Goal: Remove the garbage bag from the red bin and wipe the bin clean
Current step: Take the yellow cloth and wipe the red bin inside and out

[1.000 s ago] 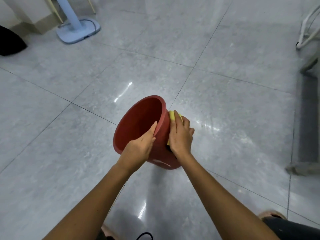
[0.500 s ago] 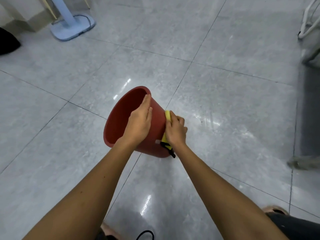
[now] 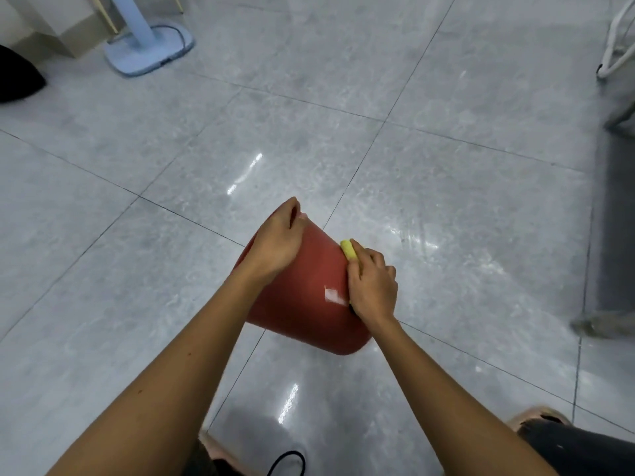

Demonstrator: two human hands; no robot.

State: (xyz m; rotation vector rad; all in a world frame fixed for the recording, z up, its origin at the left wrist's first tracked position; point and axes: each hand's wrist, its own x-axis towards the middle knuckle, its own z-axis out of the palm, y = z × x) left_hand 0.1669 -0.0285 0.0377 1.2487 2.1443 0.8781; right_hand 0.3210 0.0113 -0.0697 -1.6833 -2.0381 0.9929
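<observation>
The red bin (image 3: 305,304) is tipped over above the grey floor, its mouth turned away from me and its base toward me at the lower right. A pale label patch shows on its side. My left hand (image 3: 278,240) grips the bin's rim at the far top, fingers curled over the edge. My right hand (image 3: 372,285) presses a yellow sponge (image 3: 348,249) against the bin's right outer wall; only the sponge's top end shows beyond my fingers. No garbage bag is in view.
A light blue fan base (image 3: 149,51) with its pole stands at the far left. A black object (image 3: 17,79) lies at the left edge. White tube furniture legs (image 3: 615,60) and a grey mat (image 3: 615,228) run along the right. My feet show at the bottom.
The bin has tipped further, so its mouth now faces away and its inside is hidden. My left hand slid up to the far rim. My right hand kept the sponge on the outer wall.
</observation>
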